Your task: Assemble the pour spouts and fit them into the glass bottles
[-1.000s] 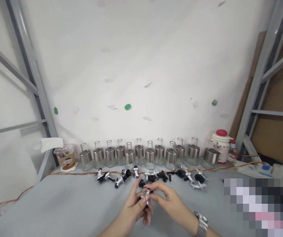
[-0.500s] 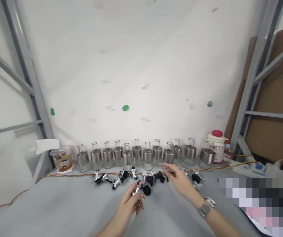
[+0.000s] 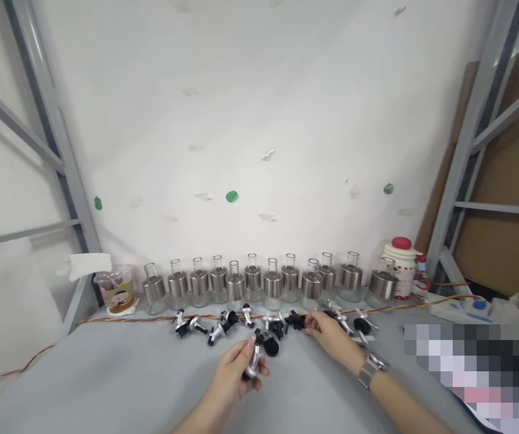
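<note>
My left hand is closed around a silver pour spout with a black tip, held above the grey table, its lower end partly behind my fingers. My right hand, with a metal-banded watch at the wrist, reaches to a cluster of small black parts. Its thumb and fingertips are pinched together on a small black part, mostly hidden by the fingers. Close to my left hand lies a round black stopper. More silver and black pour spouts lie scattered along the table.
Several glass bottles with metal sleeves and open necks stand in a row by the wall. A drink cup is at the left; a white jar with a red lid and a power strip are at the right. A red-yellow wire runs behind the spouts.
My right hand has lowered to the black parts, and its spread fingers have closed. In my left hand the spout has turned, with more of its silver body now showing lower down.
</note>
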`<action>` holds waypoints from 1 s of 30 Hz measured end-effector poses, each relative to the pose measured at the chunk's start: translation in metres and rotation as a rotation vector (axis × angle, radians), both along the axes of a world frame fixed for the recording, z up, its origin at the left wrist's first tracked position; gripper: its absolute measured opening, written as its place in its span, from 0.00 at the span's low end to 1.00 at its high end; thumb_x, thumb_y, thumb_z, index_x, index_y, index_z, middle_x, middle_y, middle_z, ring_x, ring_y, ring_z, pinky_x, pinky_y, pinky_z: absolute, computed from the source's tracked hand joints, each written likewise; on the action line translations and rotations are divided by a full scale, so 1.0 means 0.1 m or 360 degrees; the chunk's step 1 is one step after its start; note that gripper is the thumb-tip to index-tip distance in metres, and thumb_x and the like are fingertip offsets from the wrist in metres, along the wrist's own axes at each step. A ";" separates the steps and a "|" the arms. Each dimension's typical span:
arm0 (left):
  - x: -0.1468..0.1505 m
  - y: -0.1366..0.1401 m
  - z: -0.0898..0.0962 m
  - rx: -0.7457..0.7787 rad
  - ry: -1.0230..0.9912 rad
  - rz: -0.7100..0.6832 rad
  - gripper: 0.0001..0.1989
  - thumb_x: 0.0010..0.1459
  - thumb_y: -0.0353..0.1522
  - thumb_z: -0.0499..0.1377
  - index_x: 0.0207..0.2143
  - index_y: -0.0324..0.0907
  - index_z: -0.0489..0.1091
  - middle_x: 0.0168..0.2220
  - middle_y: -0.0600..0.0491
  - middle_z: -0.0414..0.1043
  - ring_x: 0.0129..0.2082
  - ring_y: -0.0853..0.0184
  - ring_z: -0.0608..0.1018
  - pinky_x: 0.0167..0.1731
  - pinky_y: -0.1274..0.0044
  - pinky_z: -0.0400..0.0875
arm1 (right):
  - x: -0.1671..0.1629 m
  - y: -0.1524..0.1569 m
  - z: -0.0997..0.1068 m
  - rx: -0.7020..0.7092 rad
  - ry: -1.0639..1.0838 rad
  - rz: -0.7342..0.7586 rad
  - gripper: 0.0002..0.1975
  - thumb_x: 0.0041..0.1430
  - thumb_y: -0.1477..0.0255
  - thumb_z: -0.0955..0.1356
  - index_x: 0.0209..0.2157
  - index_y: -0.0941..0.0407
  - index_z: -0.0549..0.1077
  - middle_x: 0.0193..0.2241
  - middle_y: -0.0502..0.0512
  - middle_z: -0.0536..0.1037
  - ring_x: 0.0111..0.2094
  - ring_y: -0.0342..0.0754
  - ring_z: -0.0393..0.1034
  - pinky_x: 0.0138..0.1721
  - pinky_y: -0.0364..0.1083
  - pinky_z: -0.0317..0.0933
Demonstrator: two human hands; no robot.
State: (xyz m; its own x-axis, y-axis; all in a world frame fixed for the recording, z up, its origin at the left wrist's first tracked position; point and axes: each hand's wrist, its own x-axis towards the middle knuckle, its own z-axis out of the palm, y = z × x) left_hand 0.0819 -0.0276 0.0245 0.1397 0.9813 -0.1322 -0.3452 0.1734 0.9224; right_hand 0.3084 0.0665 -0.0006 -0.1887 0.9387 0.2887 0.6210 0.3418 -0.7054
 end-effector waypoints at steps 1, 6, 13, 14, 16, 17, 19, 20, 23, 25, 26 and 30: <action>0.00 0.01 -0.01 -0.0064 0.0003 0.0021 0.23 0.40 0.50 0.59 0.25 0.38 0.63 0.19 0.57 0.66 0.18 0.74 0.70 0.15 0.83 0.58 | 0.00 -0.01 0.01 0.0006 0.0024 0.0000 0.02 0.45 0.75 0.64 0.24 0.55 0.67 0.23 0.49 0.70 0.28 0.46 0.64 0.33 0.45 0.56; 0.02 0.01 -0.09 -0.0077 0.0063 0.0100 0.23 0.36 0.45 0.64 0.28 0.42 0.59 0.18 0.62 0.62 0.16 0.76 0.67 0.11 0.85 0.54 | -0.03 0.00 0.01 -0.0040 0.0216 -0.0030 0.03 0.45 0.74 0.64 0.21 0.55 0.66 0.21 0.49 0.70 0.26 0.47 0.64 0.32 0.46 0.55; 0.04 -0.01 -0.03 0.0174 0.0012 0.0111 0.21 0.35 0.40 0.67 0.26 0.41 0.60 0.27 0.57 0.66 0.22 0.70 0.73 0.16 0.80 0.65 | 0.04 -0.08 0.31 -0.0356 0.0726 0.0059 0.11 0.48 0.64 0.65 0.25 0.58 0.69 0.20 0.51 0.71 0.23 0.43 0.66 0.30 0.44 0.60; 0.03 -0.01 -0.01 0.0155 0.0001 0.0139 0.20 0.36 0.40 0.66 0.27 0.41 0.60 0.28 0.56 0.66 0.23 0.69 0.74 0.16 0.79 0.66 | 0.03 -0.14 0.37 -0.0465 0.0891 0.0135 0.11 0.48 0.64 0.66 0.26 0.59 0.70 0.22 0.51 0.72 0.25 0.42 0.66 0.31 0.43 0.61; 0.02 -0.01 0.01 0.0123 -0.0026 0.0153 0.21 0.37 0.41 0.66 0.28 0.41 0.61 0.28 0.56 0.66 0.25 0.68 0.74 0.18 0.79 0.67 | -0.04 -0.27 0.46 -0.0846 0.1388 0.0338 0.09 0.45 0.69 0.70 0.28 0.60 0.72 0.24 0.51 0.73 0.26 0.39 0.67 0.33 0.40 0.61; 0.02 -0.01 0.01 0.0095 -0.0048 0.0129 0.21 0.36 0.43 0.65 0.28 0.41 0.61 0.26 0.57 0.66 0.24 0.68 0.74 0.18 0.78 0.67 | -0.10 -0.34 0.48 -0.1043 0.1593 0.0424 0.08 0.44 0.72 0.71 0.28 0.60 0.72 0.24 0.50 0.73 0.25 0.38 0.66 0.32 0.39 0.61; 0.03 0.00 -0.01 -0.0002 -0.0100 0.0054 0.23 0.36 0.47 0.64 0.27 0.41 0.60 0.23 0.59 0.65 0.20 0.70 0.73 0.17 0.77 0.67 | -0.25 -0.46 0.47 -0.1360 0.1806 0.0528 0.06 0.43 0.75 0.72 0.27 0.61 0.73 0.23 0.49 0.72 0.23 0.36 0.66 0.29 0.37 0.60; 0.04 0.00 -0.03 -0.0061 -0.0116 0.0019 0.23 0.36 0.48 0.63 0.27 0.42 0.59 0.21 0.60 0.63 0.17 0.71 0.71 0.17 0.76 0.67 | -0.33 -0.51 0.45 -0.1470 0.1832 0.0548 0.05 0.44 0.76 0.71 0.27 0.62 0.73 0.22 0.49 0.72 0.22 0.35 0.65 0.28 0.37 0.60; 0.06 -0.01 -0.09 -0.0140 -0.0090 -0.0044 0.22 0.38 0.48 0.61 0.26 0.42 0.57 0.18 0.63 0.62 0.15 0.73 0.69 0.16 0.76 0.67 | -0.52 -0.60 0.34 -0.1688 0.1834 0.0556 0.04 0.45 0.76 0.71 0.24 0.64 0.73 0.18 0.49 0.71 0.20 0.35 0.65 0.26 0.36 0.60; 0.07 -0.01 -0.12 -0.0085 -0.0032 -0.0083 0.22 0.37 0.44 0.64 0.26 0.42 0.58 0.19 0.62 0.64 0.15 0.74 0.69 0.16 0.78 0.67 | -0.60 -0.62 0.26 -0.1759 0.1835 0.0558 0.04 0.45 0.77 0.71 0.24 0.64 0.73 0.17 0.49 0.71 0.19 0.34 0.65 0.25 0.35 0.60; 0.06 -0.01 -0.12 -0.0046 -0.0011 -0.0099 0.22 0.36 0.42 0.66 0.27 0.42 0.58 0.20 0.61 0.65 0.16 0.74 0.69 0.16 0.79 0.66 | -0.62 -0.62 0.23 -0.1780 0.1836 0.0563 0.05 0.45 0.77 0.71 0.24 0.65 0.73 0.17 0.49 0.71 0.19 0.34 0.65 0.25 0.35 0.59; 0.03 -0.02 -0.13 0.0010 0.0004 -0.0137 0.22 0.34 0.37 0.68 0.27 0.41 0.58 0.22 0.59 0.69 0.19 0.74 0.72 0.21 0.79 0.68 | -0.66 -0.64 0.18 -0.1778 0.1817 0.0579 0.06 0.45 0.76 0.71 0.24 0.65 0.73 0.19 0.52 0.73 0.19 0.34 0.65 0.24 0.34 0.59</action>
